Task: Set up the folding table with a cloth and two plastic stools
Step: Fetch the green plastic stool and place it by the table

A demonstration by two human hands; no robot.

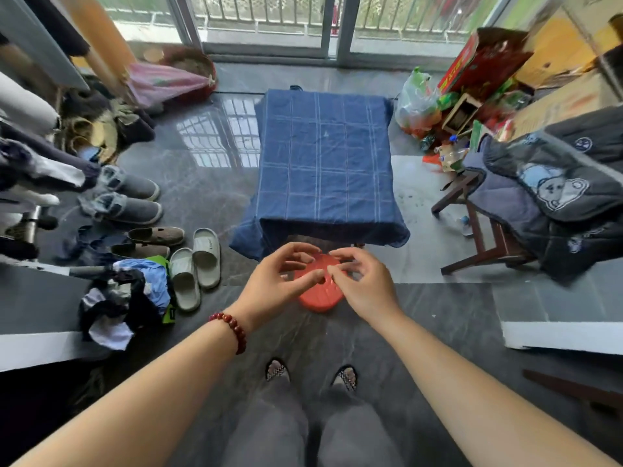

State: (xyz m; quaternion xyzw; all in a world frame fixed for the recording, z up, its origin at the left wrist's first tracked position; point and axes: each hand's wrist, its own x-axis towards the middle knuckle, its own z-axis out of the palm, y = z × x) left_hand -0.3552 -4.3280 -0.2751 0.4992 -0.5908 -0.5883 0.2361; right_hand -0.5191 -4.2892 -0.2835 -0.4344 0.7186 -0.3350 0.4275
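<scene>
A folding table stands in the middle of the floor, fully covered by a blue checked cloth that hangs over its edges. At the table's near end a red plastic stool stands on the floor. My left hand and my right hand hover just above the stool's seat, side by side, fingers spread and loosely curled. Neither hand grips anything. Only one stool is in view; its legs are hidden under its seat and my hands.
Shoes and slippers lie on the floor at the left beside a heap of clothes. A wooden stool with a quilt stands at the right. Boxes and bags pile at the back right. Sliding glass doors are behind.
</scene>
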